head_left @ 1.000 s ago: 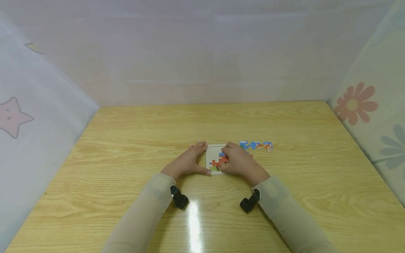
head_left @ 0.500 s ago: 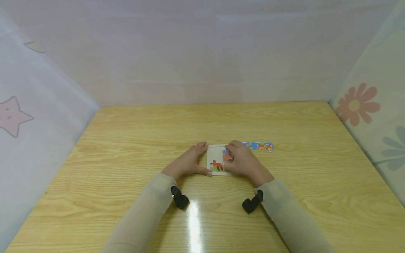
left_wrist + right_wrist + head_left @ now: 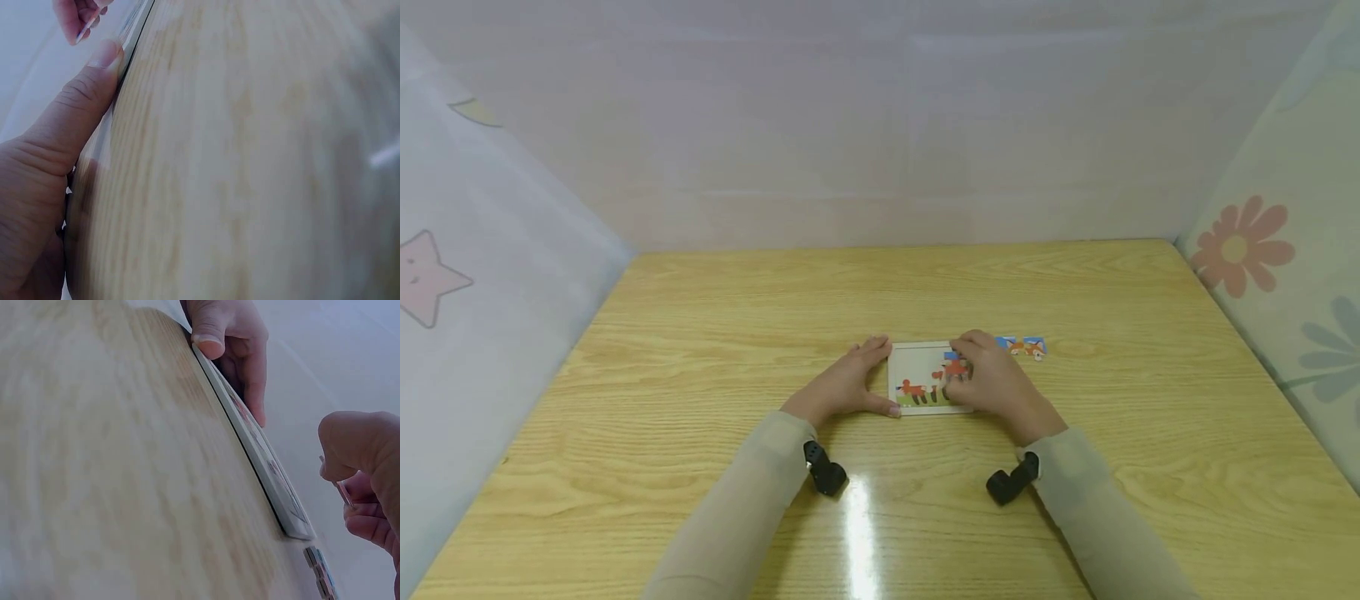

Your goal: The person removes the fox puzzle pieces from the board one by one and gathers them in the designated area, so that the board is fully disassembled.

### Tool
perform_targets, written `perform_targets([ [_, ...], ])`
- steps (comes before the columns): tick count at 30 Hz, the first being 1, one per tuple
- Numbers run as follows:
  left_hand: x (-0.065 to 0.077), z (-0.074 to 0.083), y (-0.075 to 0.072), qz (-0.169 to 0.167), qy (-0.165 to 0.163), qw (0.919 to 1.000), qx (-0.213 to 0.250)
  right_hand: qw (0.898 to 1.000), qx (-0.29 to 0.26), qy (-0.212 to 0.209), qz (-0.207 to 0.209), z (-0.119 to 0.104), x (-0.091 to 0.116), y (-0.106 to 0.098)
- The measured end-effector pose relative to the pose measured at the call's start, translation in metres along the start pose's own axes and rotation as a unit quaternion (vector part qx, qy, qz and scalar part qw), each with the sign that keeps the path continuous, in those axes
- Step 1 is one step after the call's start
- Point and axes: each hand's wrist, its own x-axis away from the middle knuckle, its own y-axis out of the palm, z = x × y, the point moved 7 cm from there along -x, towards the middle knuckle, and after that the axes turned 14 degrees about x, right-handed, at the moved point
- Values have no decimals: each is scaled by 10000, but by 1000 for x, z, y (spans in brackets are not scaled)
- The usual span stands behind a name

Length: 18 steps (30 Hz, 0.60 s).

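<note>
The jigsaw piece (image 3: 953, 366), printed in blue and red, hangs above the right part of the puzzle tray (image 3: 915, 363), pinched at its edges by the right hand (image 3: 992, 382). It looks thin, stiff and very light, probably card or thin wood, so it should hardly bend under a pinch; the printed face may be a little slick, and its narrow knobs are likely the part most easily chipped. The best hold seems to be on opposite edges, as here, with the knobs left free. In the right wrist view the thumb and curled fingers close on it, and it stands tilted, clear of the tray. The left hand (image 3: 848, 385) is spread wide at the tray's left side, thumb at the near corner and fingers at the far one, bracing it rather than wrapping round it. The tray lies flat on the bench (image 3: 737, 325); its low rim, light and rigid by the look of it, probably slides easily, so steadying it by the corners makes sense. Both forearms reach in from the near side, angled toward each other, wrists low. Laid pieces (image 3: 913, 392) line the tray's near edge, and loose pieces (image 3: 1034, 345) lie beyond the right hand.
</note>
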Motion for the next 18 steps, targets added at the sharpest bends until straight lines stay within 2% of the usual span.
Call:
perform_targets([
  [3, 0, 1, 0, -7, 17, 10000, -9, 10000, -16, 50, 19, 5, 4, -2],
  [9, 0, -2, 1, -10, -13, 10000, 8, 9984, 123, -26, 557, 16, 10, -9],
  [18, -1, -6, 0, 25, -65, 10000, -25, 9976, 410, 201, 521, 35, 19, -12],
])
